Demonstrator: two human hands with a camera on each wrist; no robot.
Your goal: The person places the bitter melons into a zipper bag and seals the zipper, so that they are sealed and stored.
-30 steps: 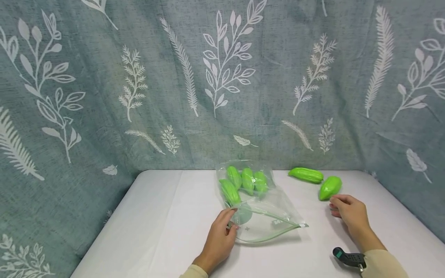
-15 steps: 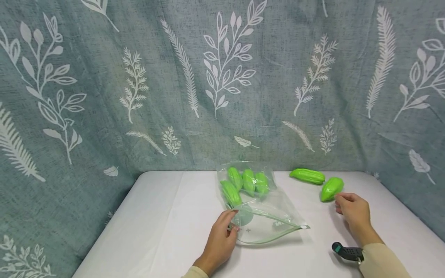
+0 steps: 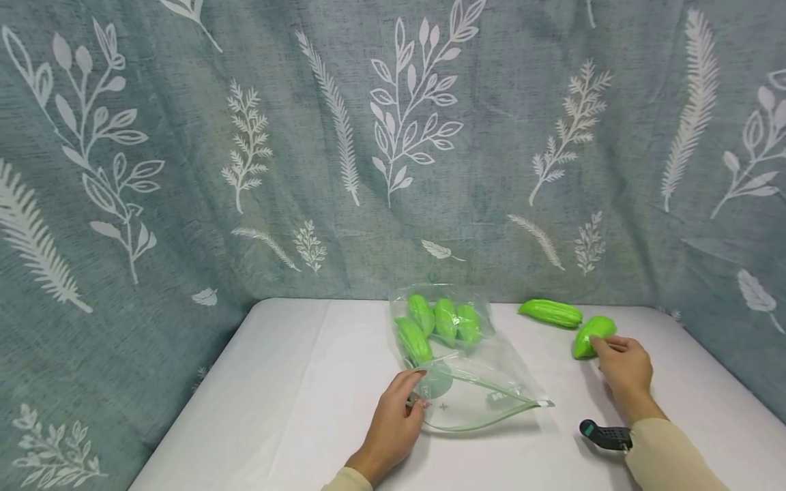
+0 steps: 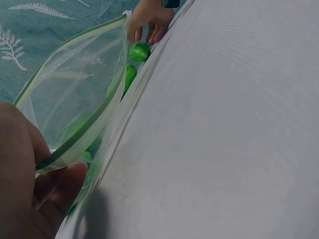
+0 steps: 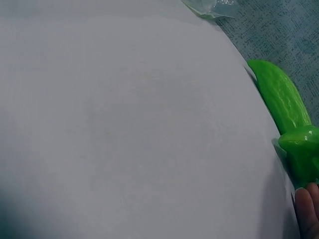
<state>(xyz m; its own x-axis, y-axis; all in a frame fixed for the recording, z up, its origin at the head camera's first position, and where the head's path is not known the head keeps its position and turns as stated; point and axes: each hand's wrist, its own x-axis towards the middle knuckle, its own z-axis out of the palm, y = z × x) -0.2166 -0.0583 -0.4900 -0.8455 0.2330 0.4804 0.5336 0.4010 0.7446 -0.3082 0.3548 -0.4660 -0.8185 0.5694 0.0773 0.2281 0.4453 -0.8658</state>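
Note:
A clear zip bag (image 3: 485,402) with a green rim lies with its mouth parted toward me, several green vegetables (image 3: 414,339) inside. My left hand (image 3: 390,417) pinches the left end of its rim; the left wrist view shows thumb and fingers (image 4: 60,189) on that rim. On the right, my right hand (image 3: 628,374) has its fingertips at a short, plump green vegetable (image 3: 593,335); in the right wrist view fingertips (image 5: 306,201) meet its lower end. Whether they grip it is unclear. A longer ridged green vegetable (image 3: 551,313) lies just behind it.
The white table (image 3: 319,382) ends at a patterned teal curtain (image 3: 344,170) behind. A black strap-like device (image 3: 606,436) sticks out from my right wrist, above the table surface.
My right hand has moved forward onto the plump vegetable, its fingertips now overlapping it. My left hand keeps its pinch on the bag. The head view has shifted slightly.

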